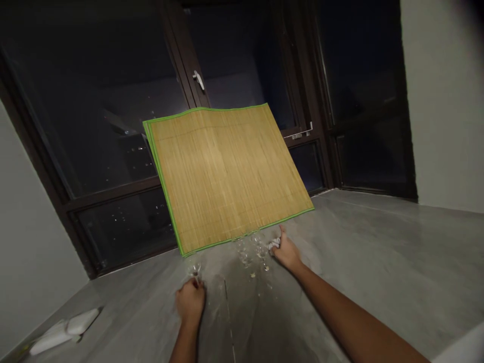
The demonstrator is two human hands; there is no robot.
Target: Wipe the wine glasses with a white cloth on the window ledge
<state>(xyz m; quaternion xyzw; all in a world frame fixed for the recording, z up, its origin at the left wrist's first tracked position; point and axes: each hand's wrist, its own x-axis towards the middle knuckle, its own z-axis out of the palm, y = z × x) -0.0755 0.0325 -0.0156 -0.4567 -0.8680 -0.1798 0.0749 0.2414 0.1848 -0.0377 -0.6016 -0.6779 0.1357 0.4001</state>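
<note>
Setting: a room with domestic traits, probably a home; exact room type not determinable. Glazing: large windows (132, 146), dark brown frames (181, 55), one white lever handle (198, 80); small points of light in the dark panes. Walls: plain, pale, at both sides (446, 101). Surface below the glazing: grey, marbled, with a thin dark seam (229, 312); sill, floor or worktop, cannot be told. Furnishings of household kind: one slatted mat (230, 171), bamboo-like, green edging; clear stemmed glassware (259, 247).
</note>
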